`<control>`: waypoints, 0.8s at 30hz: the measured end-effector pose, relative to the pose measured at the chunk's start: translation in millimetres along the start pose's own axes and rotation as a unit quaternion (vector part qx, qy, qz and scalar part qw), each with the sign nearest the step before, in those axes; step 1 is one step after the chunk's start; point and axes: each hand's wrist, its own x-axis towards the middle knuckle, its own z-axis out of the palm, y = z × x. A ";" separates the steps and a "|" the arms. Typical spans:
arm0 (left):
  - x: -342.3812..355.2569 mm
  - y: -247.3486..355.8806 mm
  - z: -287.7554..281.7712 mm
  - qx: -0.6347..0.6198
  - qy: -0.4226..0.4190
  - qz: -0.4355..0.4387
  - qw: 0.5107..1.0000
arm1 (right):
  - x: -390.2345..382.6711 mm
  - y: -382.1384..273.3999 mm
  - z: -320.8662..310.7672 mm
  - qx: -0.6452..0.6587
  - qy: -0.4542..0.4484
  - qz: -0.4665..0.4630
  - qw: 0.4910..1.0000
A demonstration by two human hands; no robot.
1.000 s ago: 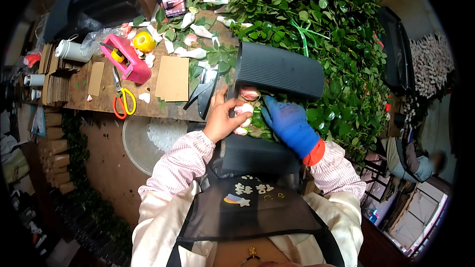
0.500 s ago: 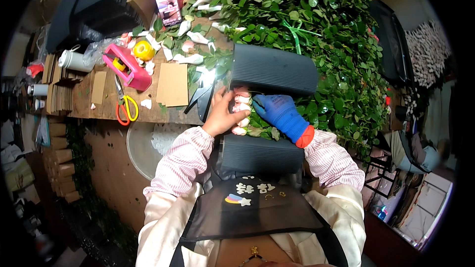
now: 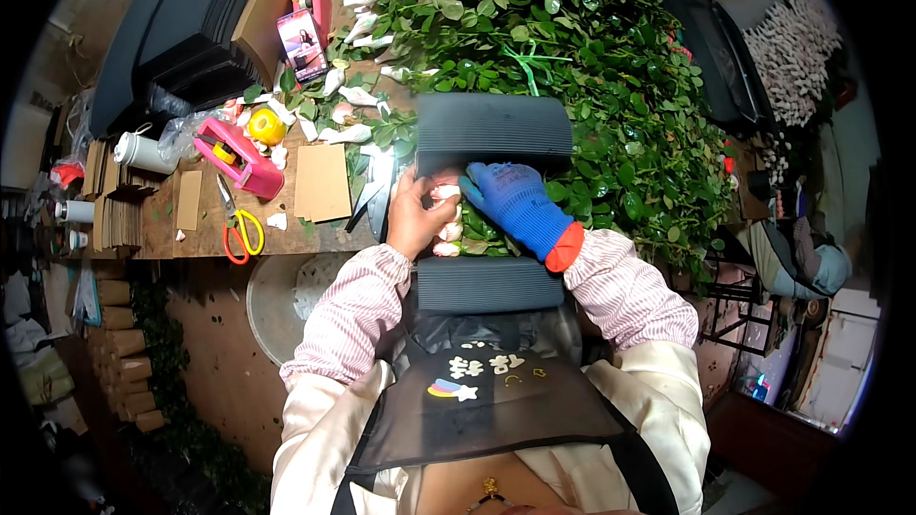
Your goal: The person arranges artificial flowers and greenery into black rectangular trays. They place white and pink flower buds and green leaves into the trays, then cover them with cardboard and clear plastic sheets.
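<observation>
A row of pale pink roses (image 3: 447,229) lies between the two curled ends of a black ribbed sheet. The far curl (image 3: 496,126) arches over the table, while the near curl (image 3: 491,286) sits close to my apron. My bare left hand (image 3: 417,215) comes in from the left, thumb and fingers closed on a rose head at the far end of the row. From the right, my right hand (image 3: 515,205) in a blue glove with a red cuff reaches beside the heads, over the leaves. Its fingers are bent together; what they grip is hidden.
Leafy rose stems (image 3: 582,29) pile up behind and right. To the left lie yellow-and-red-handled scissors (image 3: 240,229), a pink tape dispenser (image 3: 250,172), a yellow tape roll (image 3: 266,127), a cardboard piece (image 3: 322,181) and net-wrapped buds (image 3: 358,95). A pale tub (image 3: 272,315) stands below the table edge.
The view has shifted, so the table things sit a little further left. My left fingers have moved in round the far rose, and my gloved hand has come nearer the heads.
</observation>
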 end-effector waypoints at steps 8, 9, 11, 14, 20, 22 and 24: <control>-1.7 16.1 -7.9 0.026 -0.024 0.006 0.999 | 15.5 4.3 24.6 -0.055 -0.015 -0.032 0.998; -2.7 20.0 -8.9 0.019 -0.026 0.002 0.999 | 8.5 6.6 20.3 -0.043 -0.006 -0.045 0.998; -3.4 21.9 -10.1 0.008 -0.032 0.003 0.999 | -6.1 14.0 11.3 -0.016 0.016 -0.077 0.997; 0.8 7.4 -3.7 0.016 -0.035 0.026 0.999 | -35.6 14.8 -57.2 0.196 0.156 -0.088 0.964; -0.1 19.5 -11.5 0.046 -0.032 0.015 0.998 | -13.0 145.3 -63.2 0.189 0.174 0.170 0.952; 0.8 16.9 -9.4 0.059 -0.035 0.009 0.998 | -11.9 187.5 -19.6 0.304 0.067 0.024 0.950; -4.7 10.5 -8.5 0.069 -0.018 -0.002 0.997 | -26.8 157.5 -56.2 0.393 0.132 -0.017 0.910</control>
